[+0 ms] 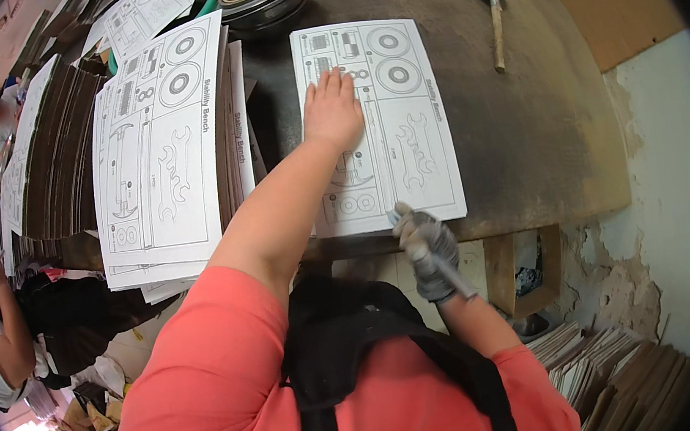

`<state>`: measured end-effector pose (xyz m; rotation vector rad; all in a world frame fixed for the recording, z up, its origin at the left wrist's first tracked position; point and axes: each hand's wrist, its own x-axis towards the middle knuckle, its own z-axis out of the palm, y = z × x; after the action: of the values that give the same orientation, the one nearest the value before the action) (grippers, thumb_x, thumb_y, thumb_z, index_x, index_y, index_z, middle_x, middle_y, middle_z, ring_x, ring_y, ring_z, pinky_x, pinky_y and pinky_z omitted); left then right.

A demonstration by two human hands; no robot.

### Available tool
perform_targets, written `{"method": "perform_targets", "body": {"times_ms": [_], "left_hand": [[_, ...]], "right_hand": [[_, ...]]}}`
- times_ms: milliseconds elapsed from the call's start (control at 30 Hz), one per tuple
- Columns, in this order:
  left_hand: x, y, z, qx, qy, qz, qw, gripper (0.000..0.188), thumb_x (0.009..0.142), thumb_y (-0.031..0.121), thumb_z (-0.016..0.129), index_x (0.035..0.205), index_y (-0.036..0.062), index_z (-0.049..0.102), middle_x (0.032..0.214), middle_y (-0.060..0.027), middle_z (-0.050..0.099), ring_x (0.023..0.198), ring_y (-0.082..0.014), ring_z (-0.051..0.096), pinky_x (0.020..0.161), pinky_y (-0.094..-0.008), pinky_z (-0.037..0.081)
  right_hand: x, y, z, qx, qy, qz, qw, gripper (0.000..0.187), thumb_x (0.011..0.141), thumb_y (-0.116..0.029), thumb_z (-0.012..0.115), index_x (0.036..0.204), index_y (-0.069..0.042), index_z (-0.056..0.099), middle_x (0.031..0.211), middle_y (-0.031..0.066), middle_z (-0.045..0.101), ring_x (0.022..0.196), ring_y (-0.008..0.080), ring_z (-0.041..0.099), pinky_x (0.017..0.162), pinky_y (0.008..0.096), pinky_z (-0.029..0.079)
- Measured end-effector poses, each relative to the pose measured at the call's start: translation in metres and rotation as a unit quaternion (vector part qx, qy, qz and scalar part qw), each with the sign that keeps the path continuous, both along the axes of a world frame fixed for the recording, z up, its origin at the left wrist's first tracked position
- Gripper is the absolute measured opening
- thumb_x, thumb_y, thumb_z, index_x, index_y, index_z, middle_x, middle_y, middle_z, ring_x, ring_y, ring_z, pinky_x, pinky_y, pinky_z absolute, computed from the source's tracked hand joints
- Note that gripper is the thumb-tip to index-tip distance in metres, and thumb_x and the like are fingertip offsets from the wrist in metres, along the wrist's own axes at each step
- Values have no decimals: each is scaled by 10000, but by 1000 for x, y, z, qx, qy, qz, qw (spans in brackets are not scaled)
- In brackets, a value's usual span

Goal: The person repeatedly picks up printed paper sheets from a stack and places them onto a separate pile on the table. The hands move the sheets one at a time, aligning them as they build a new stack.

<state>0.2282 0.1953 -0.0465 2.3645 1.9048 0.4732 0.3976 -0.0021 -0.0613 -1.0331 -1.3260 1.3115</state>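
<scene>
A white printed sheet (433,163) with line drawings of wrenches, discs and hammers lies before me on the dark worktable, apparently topping a thin stack. My left hand (335,114) is bare and rests flat on its upper left part, fingers stretched out. At the sheet's near edge, my right hand (430,248) wears a grey glove and is closed around a slim grey tool (454,278). One end of that tool sticks out towards me; a short tip shows at the sheet's edge. The glove hides its middle, so its kind is unclear.
Left of the sheet stands a tall pile of similar printed boards (160,160), with brown cardboard stacks (65,145) beyond. Bowls (261,4) sit at the back. A wooden-handled tool (498,36) lies far right. Another person (6,339) works at left. Cardboard sheets (627,379) stand lower right.
</scene>
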Motion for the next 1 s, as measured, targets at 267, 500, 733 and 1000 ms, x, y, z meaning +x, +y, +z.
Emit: {"method": "perform_targets", "body": {"times_ms": [267,500,733,1000], "left_hand": [[21,-143,26,65,-26,-267,961,468,728,171,582,1171,49,494,735,-69,546,775,-240,542,988,-434,316],[1,-149,110,108,116,-297,942,459,719,85,507,1176,46,488,712,-59,507,767,-221,539,1002,-463,301],[-132,-173,195,242,-21,-102,965,576,592,-126,560,1118,108,586,1101,-157,533,994,-312,542,839,-333,463],[-216,-208,174,-53,132,40,989,447,698,-108,482,1116,29,558,1168,-170,528,1132,-346,468,936,-397,401]], "right_hand": [[50,8,30,86,110,-131,981,260,836,-227,495,625,-86,440,570,24,443,637,144,469,930,398,361],[63,25,52,214,175,-164,947,391,829,-254,548,539,-113,326,511,-16,321,571,137,369,986,432,317],[56,47,78,223,209,-153,940,357,830,-282,568,580,-103,385,563,9,385,653,177,448,1023,499,269],[24,96,53,180,265,-78,944,349,805,-274,621,568,-129,411,546,-19,391,648,140,462,1043,428,277]]}}
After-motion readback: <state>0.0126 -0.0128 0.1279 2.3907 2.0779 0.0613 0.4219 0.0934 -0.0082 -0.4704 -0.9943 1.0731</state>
